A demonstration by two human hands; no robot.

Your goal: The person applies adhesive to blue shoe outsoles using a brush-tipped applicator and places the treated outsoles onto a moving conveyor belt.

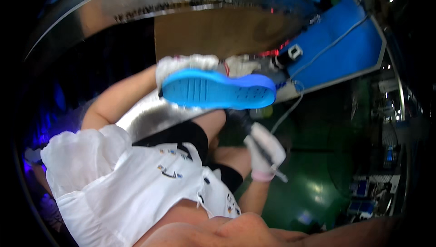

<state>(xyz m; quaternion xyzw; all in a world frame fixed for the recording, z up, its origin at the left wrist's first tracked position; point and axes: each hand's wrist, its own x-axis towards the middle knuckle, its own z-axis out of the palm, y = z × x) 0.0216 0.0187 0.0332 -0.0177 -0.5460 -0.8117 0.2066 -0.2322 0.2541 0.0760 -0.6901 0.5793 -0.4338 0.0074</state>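
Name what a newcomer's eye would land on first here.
First, the bright blue shoe sole near the middle of the view, held by the white-gloved left hand at its upper left. Next, the right hand, also white-gloved, below and to the right of it, holding a dark tool too blurred to identify. Then the vivid blue surface at upper right, crossed by a pale cable.

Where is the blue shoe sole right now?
In the head view, the blue shoe sole is just above centre, its left end held by the gloved left hand; the gloved right hand is below, to its right.
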